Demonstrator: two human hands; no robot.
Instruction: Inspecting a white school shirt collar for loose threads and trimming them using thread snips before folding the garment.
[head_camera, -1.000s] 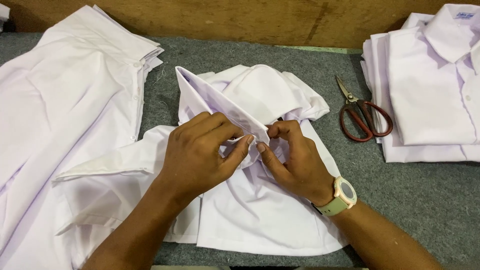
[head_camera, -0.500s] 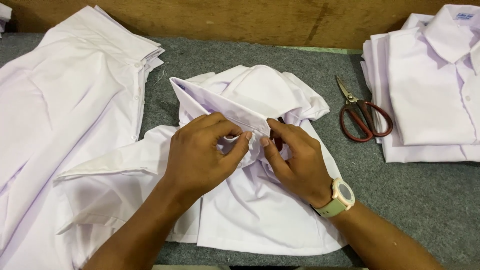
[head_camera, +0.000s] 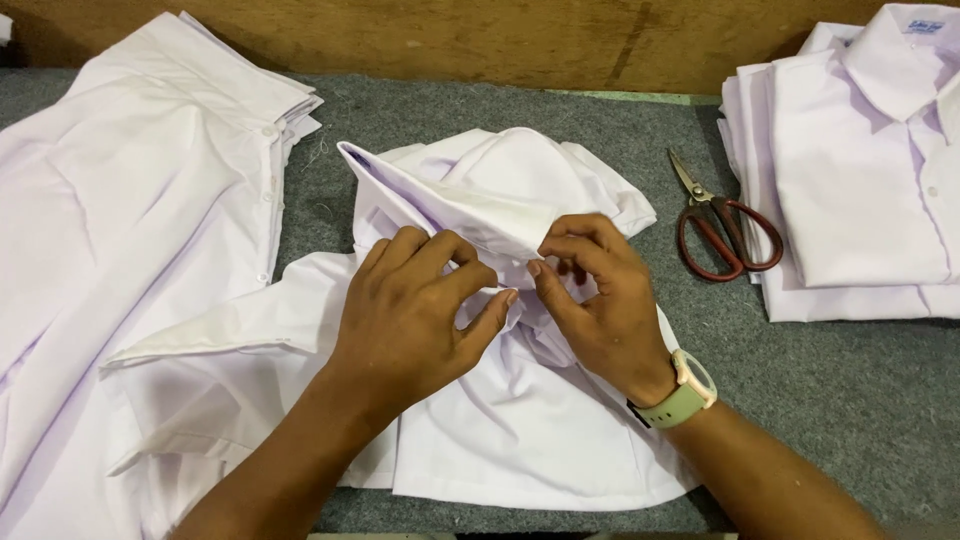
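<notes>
A crumpled white shirt (head_camera: 520, 430) lies in the middle of the grey felt table (head_camera: 860, 400), its collar (head_camera: 440, 200) standing up toward the back. My left hand (head_camera: 415, 315) pinches the shirt fabric just below the collar, thumb and fingers closed on it. My right hand (head_camera: 600, 295), with a pale watch on the wrist, grips the same spot from the right, fingertips almost touching the left hand's. The fabric between the fingers is partly hidden.
A loose pile of white shirts (head_camera: 130, 230) covers the left side. A neat stack of folded white shirts (head_camera: 860, 170) sits at the back right. Red-handled scissors (head_camera: 725, 230) lie between that stack and the middle shirt. A wooden board (head_camera: 480, 40) runs along the back.
Both hands stay at the collar front, fingers shifting slightly on the fabric. The collar has tipped a little lower and leftward.
</notes>
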